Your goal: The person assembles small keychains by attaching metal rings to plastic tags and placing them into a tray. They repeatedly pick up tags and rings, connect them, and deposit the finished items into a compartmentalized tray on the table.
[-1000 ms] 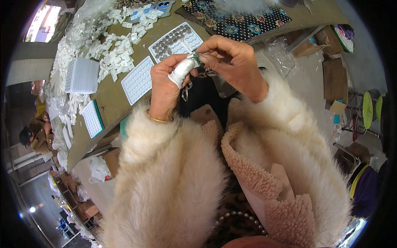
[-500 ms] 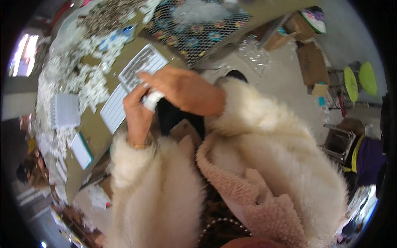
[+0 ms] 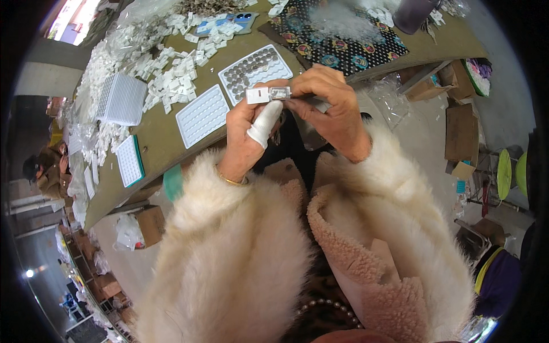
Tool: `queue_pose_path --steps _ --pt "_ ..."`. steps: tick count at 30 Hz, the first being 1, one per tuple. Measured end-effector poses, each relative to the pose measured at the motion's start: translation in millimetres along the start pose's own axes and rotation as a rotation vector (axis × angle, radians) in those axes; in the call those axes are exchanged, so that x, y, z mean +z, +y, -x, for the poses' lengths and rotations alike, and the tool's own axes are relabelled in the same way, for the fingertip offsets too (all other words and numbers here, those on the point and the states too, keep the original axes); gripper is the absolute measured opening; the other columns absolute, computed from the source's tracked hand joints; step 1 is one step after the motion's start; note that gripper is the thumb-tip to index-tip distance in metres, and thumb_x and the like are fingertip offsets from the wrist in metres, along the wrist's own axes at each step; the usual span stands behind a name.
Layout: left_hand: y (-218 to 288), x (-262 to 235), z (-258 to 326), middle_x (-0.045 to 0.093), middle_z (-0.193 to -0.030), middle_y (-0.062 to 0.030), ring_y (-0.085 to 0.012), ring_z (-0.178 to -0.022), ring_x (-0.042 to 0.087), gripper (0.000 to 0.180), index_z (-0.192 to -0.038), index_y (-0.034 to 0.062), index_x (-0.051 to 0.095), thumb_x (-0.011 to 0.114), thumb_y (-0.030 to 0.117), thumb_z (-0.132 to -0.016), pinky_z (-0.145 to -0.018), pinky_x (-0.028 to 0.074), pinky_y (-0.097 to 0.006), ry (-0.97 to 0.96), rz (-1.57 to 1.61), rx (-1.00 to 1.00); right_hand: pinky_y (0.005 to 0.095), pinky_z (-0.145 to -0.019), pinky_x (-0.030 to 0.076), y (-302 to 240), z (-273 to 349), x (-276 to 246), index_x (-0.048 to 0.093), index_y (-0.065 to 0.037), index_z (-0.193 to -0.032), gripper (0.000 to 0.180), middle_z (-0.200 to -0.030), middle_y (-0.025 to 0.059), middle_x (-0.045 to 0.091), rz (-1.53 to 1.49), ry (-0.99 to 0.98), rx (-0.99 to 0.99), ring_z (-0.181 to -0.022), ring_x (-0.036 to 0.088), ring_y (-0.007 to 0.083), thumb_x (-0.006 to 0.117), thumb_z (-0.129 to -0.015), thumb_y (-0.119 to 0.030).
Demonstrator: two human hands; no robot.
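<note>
Between my two hands is a small white plastic case (image 3: 258, 95) with a clear, silvery compartment at its right end. My left hand (image 3: 239, 143) grips its left part, fingers behind and thumb in front. A white cover (image 3: 265, 123) wraps that thumb. Thumb and fingers of my right hand (image 3: 337, 108) pinch at the case's right end; whether they hold a further small piece is hidden. Just beyond the hands lies a white tray (image 3: 279, 70) partly filled with round grey pieces. Beside it, on the left, is a white tray with rows of hollows (image 3: 201, 117).
White plastic pieces (image 3: 180, 83) lie heaped on the table, near a blue phone (image 3: 244, 23). Stacked clear trays (image 3: 123, 100) and a green-edged tray (image 3: 130, 162) are at left. A patterned cloth (image 3: 337, 48) and dark cup (image 3: 409, 16) are farther right. Cardboard boxes (image 3: 462, 132) stand beyond.
My right hand has drawn back from over the left, and the white case has come into view between them. The whole view has shifted, with the table now farther right in the picture.
</note>
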State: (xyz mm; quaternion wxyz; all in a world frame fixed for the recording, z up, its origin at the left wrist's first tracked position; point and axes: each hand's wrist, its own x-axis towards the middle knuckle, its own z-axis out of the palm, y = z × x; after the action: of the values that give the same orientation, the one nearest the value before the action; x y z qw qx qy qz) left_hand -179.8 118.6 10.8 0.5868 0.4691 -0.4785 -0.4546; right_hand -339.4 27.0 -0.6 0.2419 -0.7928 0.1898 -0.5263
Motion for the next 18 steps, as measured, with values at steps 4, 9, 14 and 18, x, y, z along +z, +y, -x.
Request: queue_pose_path --steps 4,9,14,18 --pt "-0.8 0.7 -2.2 0.065 -0.11 -0.0027 -0.0031 -0.079 0.055 0.027 -0.125 -0.0027 0.061 0.056 0.0 -0.098 -0.065 0.045 -0.018 0.013 0.001 -0.004 0.034 -0.082 0.043 -3.4 -1.7 2.3 0.068 -0.007 -0.087 0.022 -0.088 0.0029 0.069 -0.034 0.073 0.006 -0.08 0.062 0.0223 0.08 -0.07 -0.001" --pt "-4.0 4.5 -1.3 0.066 -0.115 -0.0057 -0.0054 -0.088 0.061 0.026 -0.122 -0.0038 0.062 0.059 -0.003 -0.096 -0.072 0.049 -0.019 0.041 -0.179 0.15 0.0257 -0.071 0.05 -9.5 5.9 3.3 0.07 -0.001 -0.09 0.018 -0.088 0.0046 0.069 -0.463 0.032 0.475 -0.076 0.063 0.0105 0.079 -0.076 0.002" --pt "-2.5 3.7 -1.3 0.069 -0.105 -0.0039 -0.0044 -0.083 0.061 0.026 -0.122 -0.0029 0.063 0.062 0.0 -0.096 -0.071 0.049 -0.018 0.103 -0.079 0.043 0.023 -0.068 0.05 -6.4 8.4 -2.3 0.07 0.001 -0.092 0.016 -0.085 0.0048 0.069 -0.394 -0.037 0.452 -0.075 0.062 0.0082 0.078 -0.078 0.003" --pt "-0.9 0.9 -3.4 0.07 -0.1 -0.0025 -0.0045 -0.081 0.062 0.027 -0.121 -0.0027 0.064 0.064 0.0 -0.095 -0.07 0.05 -0.018 0.116 -0.007 -0.025 0.0228 -0.067 0.05 -2.8 5.1 -1.5 0.07 0.001 -0.093 0.016 -0.082 0.0036 0.069 -0.42 -0.05 0.402 -0.075 0.061 0.0077 0.078 -0.079 0.002"
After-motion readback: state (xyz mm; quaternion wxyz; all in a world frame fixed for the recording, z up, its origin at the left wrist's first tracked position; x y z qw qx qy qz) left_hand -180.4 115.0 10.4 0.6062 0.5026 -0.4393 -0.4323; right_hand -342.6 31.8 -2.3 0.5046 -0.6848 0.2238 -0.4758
